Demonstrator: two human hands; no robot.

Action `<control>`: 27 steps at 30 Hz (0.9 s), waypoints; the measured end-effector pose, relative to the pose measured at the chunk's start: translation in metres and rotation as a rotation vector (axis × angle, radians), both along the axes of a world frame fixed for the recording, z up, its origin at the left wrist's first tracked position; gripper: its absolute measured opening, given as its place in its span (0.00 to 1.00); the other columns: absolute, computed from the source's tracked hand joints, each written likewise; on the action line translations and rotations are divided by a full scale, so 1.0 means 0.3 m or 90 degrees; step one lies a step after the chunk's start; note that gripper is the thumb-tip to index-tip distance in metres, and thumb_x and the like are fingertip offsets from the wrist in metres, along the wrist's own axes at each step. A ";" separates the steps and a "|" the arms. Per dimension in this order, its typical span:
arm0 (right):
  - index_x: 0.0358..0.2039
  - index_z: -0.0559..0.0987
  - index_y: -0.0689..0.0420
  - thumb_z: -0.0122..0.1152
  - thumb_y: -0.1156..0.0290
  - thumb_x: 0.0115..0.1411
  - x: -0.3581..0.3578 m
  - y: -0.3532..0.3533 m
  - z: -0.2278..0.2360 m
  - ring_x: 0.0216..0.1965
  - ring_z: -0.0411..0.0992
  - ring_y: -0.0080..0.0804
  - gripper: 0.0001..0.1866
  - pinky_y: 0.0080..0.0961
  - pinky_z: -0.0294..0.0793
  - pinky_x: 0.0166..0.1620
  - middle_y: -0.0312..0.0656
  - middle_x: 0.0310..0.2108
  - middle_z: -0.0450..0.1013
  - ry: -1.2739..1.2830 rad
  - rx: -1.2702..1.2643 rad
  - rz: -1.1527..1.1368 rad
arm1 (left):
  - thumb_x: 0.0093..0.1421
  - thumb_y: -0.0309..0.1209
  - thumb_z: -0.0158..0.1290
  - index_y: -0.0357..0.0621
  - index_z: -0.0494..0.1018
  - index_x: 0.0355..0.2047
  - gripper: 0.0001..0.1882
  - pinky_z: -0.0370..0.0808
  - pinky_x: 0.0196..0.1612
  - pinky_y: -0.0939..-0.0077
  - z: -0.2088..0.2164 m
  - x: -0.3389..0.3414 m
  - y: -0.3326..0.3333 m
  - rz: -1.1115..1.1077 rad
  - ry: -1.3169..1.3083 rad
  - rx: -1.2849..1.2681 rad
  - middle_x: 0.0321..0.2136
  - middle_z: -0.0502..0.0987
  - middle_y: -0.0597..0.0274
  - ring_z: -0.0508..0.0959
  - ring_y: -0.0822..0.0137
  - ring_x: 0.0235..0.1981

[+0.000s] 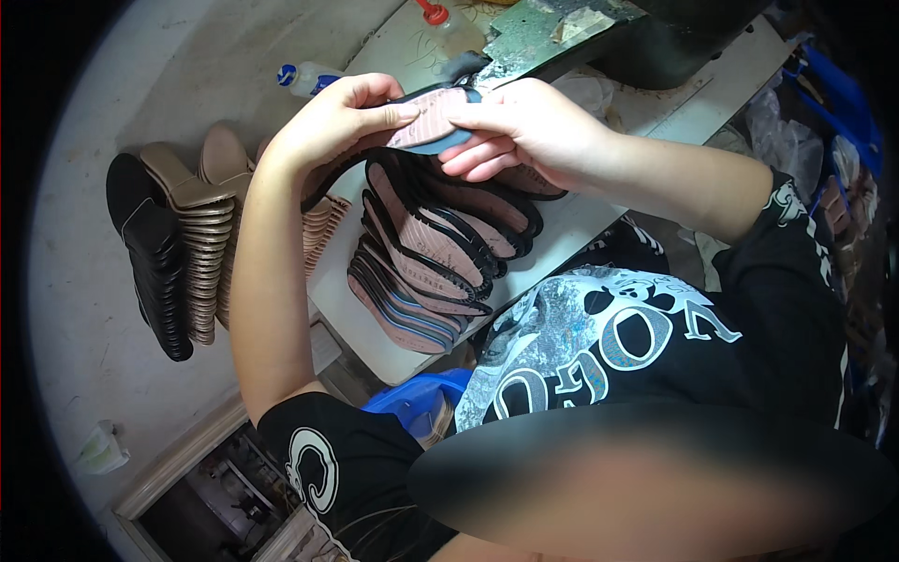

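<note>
Between my two hands is a shoe insole (433, 114) with a pinkish face, a black edging strip and a blue-grey part at its right end. My left hand (345, 114) grips it from the left, thumb lying on the pink face. From the right, my right hand (534, 126) pinches the other end between thumb and fingers. The insole's underside is hidden. Just below my hands, a row of overlapping pink insoles (431, 248) with black edges lies on the white table (328, 281).
A green machine (534, 42) stands beyond my hands. Near it are a bottle with a red cap (435, 14) and a white-and-blue bottle (309, 79). Stacked beige soles (201, 253) and black soles (154, 262) line the left. A blue bin (417, 393) sits below the table.
</note>
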State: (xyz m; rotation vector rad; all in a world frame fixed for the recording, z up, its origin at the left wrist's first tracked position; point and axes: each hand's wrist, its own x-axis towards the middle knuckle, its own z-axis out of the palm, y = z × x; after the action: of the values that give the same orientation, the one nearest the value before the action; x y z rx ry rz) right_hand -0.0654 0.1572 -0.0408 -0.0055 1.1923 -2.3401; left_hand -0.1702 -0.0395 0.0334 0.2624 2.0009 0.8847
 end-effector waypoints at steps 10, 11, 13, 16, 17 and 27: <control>0.39 0.75 0.66 0.56 0.58 0.58 -0.003 0.005 0.039 0.32 0.78 0.30 0.21 0.18 0.79 0.33 0.48 0.32 0.76 -0.019 0.046 0.007 | 0.60 0.38 0.53 0.39 0.70 0.29 0.13 0.65 0.27 0.88 -0.025 0.069 -0.018 -0.015 0.049 0.011 0.23 0.71 0.72 0.68 0.83 0.24; 0.41 0.75 0.65 0.55 0.58 0.59 -0.004 0.006 0.041 0.32 0.78 0.30 0.21 0.17 0.79 0.33 0.47 0.33 0.76 -0.025 0.063 0.013 | 0.61 0.36 0.52 0.40 0.71 0.31 0.11 0.66 0.29 0.88 -0.030 0.078 -0.018 0.001 0.026 0.020 0.24 0.71 0.73 0.68 0.83 0.26; 0.42 0.75 0.64 0.55 0.58 0.60 -0.002 0.008 0.051 0.31 0.78 0.29 0.20 0.16 0.79 0.32 0.46 0.34 0.76 -0.027 0.091 0.024 | 0.61 0.37 0.52 0.40 0.72 0.32 0.11 0.67 0.30 0.88 -0.050 0.082 -0.024 0.000 0.010 0.014 0.25 0.72 0.73 0.69 0.83 0.27; 0.41 0.75 0.64 0.55 0.59 0.60 -0.009 0.016 0.047 0.31 0.78 0.29 0.19 0.16 0.79 0.31 0.46 0.33 0.76 -0.018 0.107 0.023 | 0.60 0.38 0.53 0.40 0.73 0.32 0.12 0.67 0.30 0.88 -0.062 0.092 -0.025 0.006 -0.020 0.024 0.26 0.74 0.72 0.69 0.83 0.26; 0.40 0.75 0.64 0.54 0.61 0.60 -0.007 0.013 0.053 0.31 0.78 0.30 0.18 0.17 0.79 0.31 0.46 0.32 0.76 -0.015 0.112 0.015 | 0.59 0.38 0.54 0.41 0.73 0.31 0.12 0.67 0.30 0.88 -0.053 0.100 -0.015 0.029 -0.016 0.020 0.25 0.74 0.73 0.69 0.83 0.25; 0.37 0.77 0.63 0.57 0.63 0.58 -0.040 0.023 -0.009 0.23 0.70 0.20 0.15 0.15 0.72 0.29 0.38 0.26 0.74 -0.037 0.093 0.037 | 0.58 0.43 0.54 0.42 0.73 0.20 0.18 0.63 0.13 0.83 -0.022 0.178 0.051 0.147 0.019 -0.030 0.12 0.73 0.64 0.68 0.75 0.09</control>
State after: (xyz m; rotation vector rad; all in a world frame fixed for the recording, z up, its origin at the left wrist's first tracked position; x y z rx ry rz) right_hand -0.0775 0.1640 -0.0434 0.0776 1.3129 -2.1837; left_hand -0.1169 -0.0243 0.0268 0.0176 2.1060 0.9808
